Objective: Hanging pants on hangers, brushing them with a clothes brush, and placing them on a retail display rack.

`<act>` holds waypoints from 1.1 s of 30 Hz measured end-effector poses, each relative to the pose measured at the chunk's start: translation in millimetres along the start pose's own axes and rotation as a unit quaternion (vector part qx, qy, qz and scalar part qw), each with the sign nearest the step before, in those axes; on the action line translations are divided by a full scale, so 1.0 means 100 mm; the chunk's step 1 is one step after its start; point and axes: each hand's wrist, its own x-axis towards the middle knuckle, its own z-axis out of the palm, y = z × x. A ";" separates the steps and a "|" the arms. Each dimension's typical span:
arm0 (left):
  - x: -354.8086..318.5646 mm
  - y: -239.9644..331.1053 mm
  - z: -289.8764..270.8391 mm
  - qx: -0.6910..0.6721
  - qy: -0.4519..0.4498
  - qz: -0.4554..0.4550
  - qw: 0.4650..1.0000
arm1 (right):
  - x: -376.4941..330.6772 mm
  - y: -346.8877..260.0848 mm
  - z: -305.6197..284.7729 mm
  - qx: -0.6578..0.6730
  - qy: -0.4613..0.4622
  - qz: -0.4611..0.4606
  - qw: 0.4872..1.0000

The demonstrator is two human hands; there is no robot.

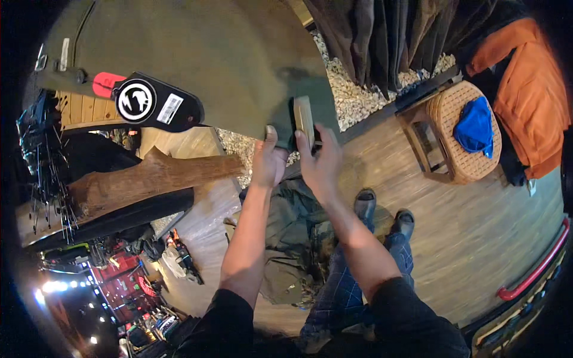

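Above the wooden floor (477,227), both hands grip the green cloth (227,65): left hand (270,160) pinches its edge, right hand (319,161) beside it holds a small upright block (304,119).

Wicker stool (462,134) bearing blue cloth (476,126); orange jacket (531,101) beside; log (149,179) left.

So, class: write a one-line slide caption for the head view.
Both hands, left hand and right hand, grip a small wooden block against green fabric.
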 end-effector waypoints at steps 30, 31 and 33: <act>-0.77 0.27 0.23 -0.142 0.085 -0.135 0.977 | 0.92 -1.22 -0.04 0.111 -0.098 -0.092 0.985; -0.82 0.32 0.24 -0.112 0.115 -0.156 0.975 | 0.94 -1.16 0.08 0.067 -0.096 -0.138 0.984; -0.67 0.10 0.66 -0.133 0.112 -0.154 0.973 | 1.28 -0.01 -0.04 -0.020 -0.061 -0.211 0.975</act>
